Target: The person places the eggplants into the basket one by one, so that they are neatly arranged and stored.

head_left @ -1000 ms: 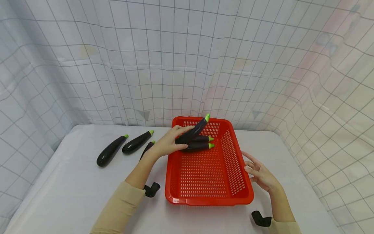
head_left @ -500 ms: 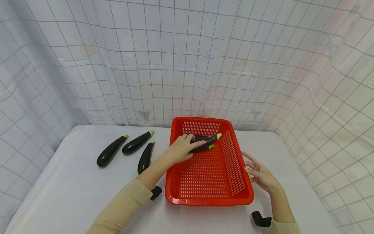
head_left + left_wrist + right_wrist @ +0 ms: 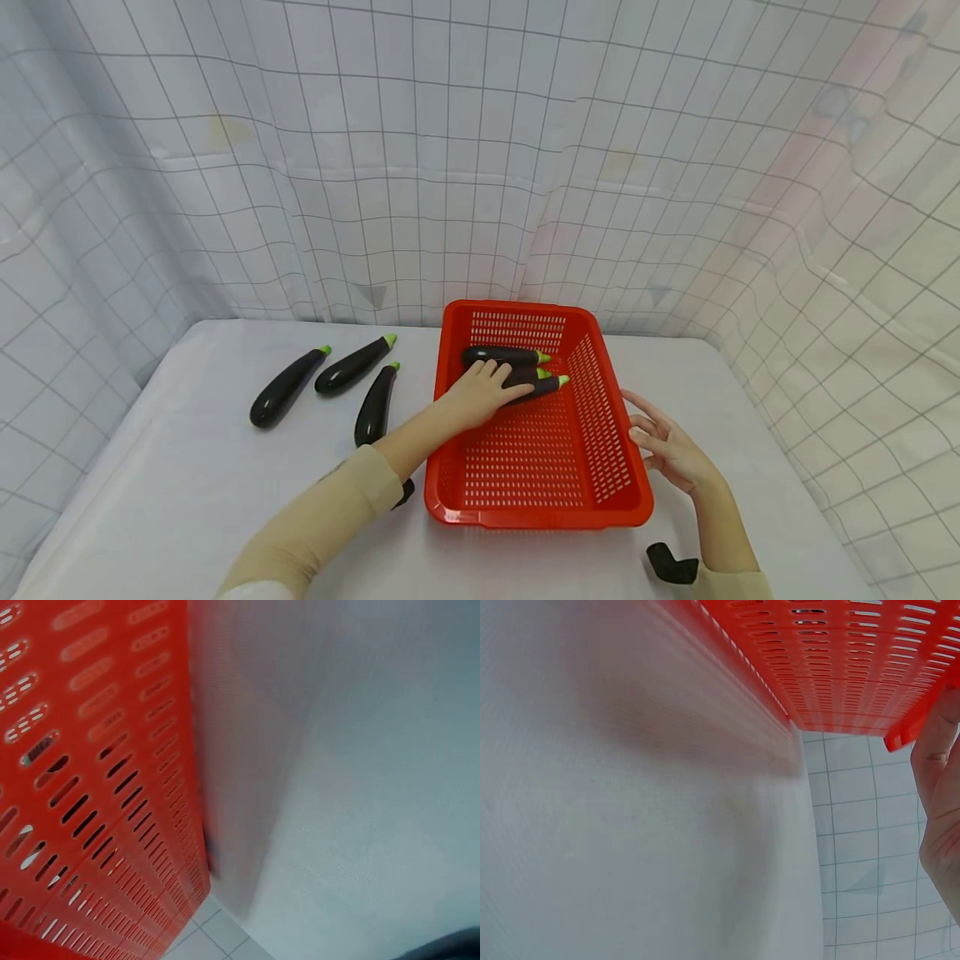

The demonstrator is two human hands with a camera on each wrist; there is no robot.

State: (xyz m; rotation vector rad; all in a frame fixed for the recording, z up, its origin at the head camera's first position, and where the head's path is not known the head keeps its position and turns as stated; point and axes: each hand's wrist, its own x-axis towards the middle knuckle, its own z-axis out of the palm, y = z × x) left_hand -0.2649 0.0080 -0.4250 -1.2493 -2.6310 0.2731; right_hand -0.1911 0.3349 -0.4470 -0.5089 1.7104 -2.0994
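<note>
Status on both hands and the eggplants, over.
Left hand over eggplants in basket, grip unclear. Right hand touching basket's right side. Three eggplants inside, three on table. No obstruction visible.

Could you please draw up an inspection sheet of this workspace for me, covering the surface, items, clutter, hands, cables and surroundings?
Surface: white-covered table, under everything handled.
Job's things: red basket with slotted walls, holding three eggplants; three loose eggplants lie on the table to its left.
Clutter: a dark piece beside the right sleeve, another partly hidden by the left sleeve; worn or loose, I cannot tell.
Hands: left hand inside the basket, over the eggplants, grip unclear; right hand at the basket's right rim, fingers spread.
Cables: nothing seen.
Surroundings: pale curtain with grid lines, behind and on both sides.
</note>
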